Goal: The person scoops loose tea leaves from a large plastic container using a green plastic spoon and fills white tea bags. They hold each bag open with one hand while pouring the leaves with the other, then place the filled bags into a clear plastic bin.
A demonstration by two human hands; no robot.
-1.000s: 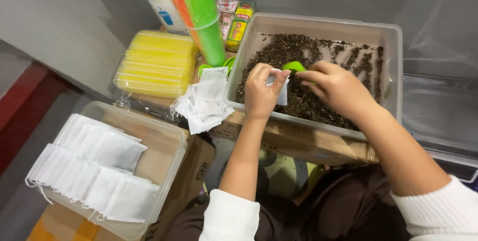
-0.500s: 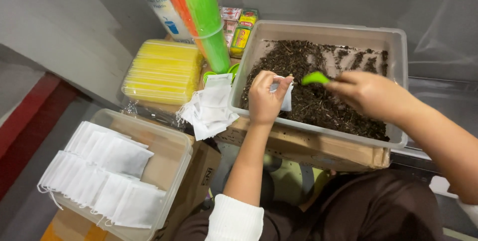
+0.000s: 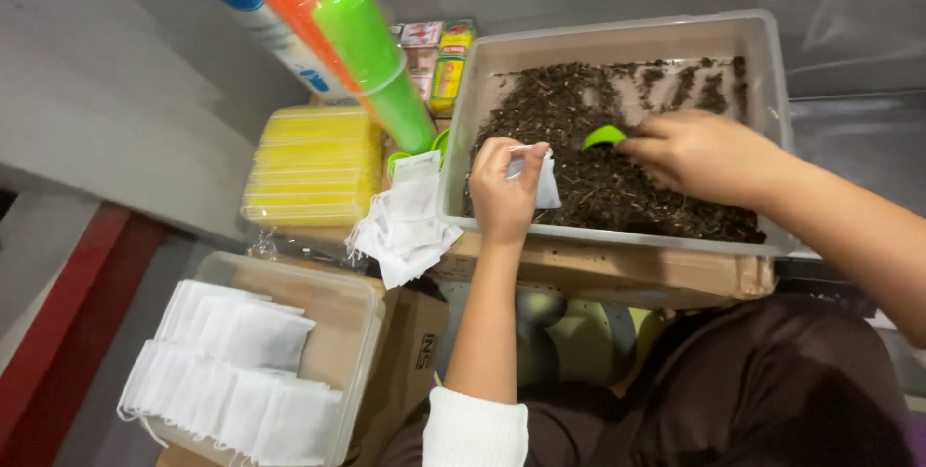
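Fingers of left hand pinch a small white bag just inside the grey tub's left edge; right hand grips a green scoop above the dark loose material, mid-tub.

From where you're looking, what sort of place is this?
Probably a small packing station for hand-filling sachets. A grey tub holds dark loose material, the left hand holds a small white sachet, and filled sachets sit in a clear bin.
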